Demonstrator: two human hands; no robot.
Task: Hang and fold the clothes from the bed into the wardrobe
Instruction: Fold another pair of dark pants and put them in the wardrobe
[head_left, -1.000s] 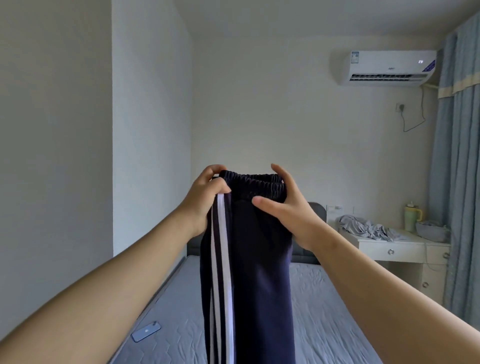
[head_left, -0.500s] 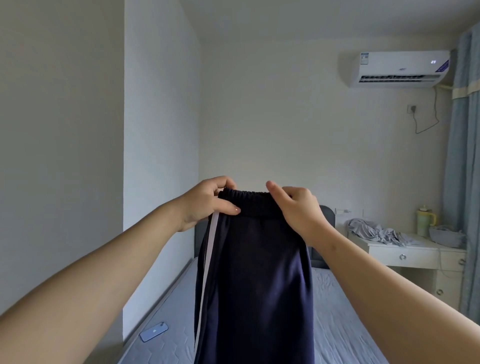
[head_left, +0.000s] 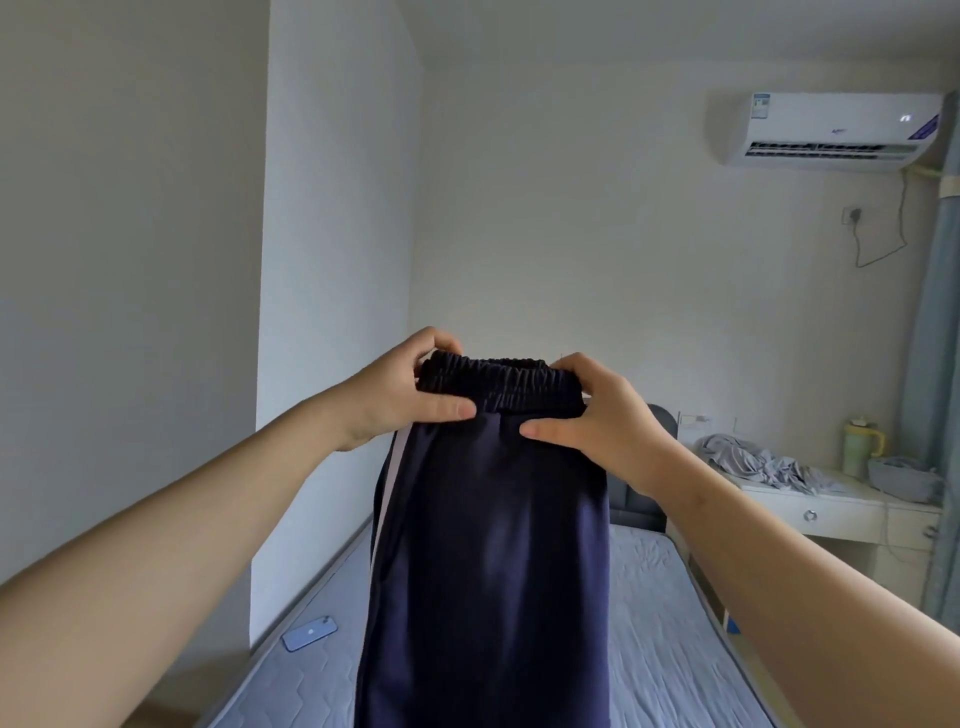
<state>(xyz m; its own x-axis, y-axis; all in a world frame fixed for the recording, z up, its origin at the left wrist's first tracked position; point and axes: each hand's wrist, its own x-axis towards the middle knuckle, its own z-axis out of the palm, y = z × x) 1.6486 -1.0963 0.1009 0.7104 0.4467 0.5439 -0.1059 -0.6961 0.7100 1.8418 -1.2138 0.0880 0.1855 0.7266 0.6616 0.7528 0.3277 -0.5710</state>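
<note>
Navy trousers in left hand, right hand.

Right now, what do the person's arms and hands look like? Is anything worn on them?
The left arm and right arm are bare as far as the frame shows: no sleeves, no watch, no bracelet. The left hand and right hand wear no gloves, and no ring shows. The left thumbnail looks short and unpainted. Fingers behind the navy trousers are hidden.

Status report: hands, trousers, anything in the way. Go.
Left hand and right hand both gripping waistband. Navy trousers hanging above bed. Phone on bed, left side.
</note>
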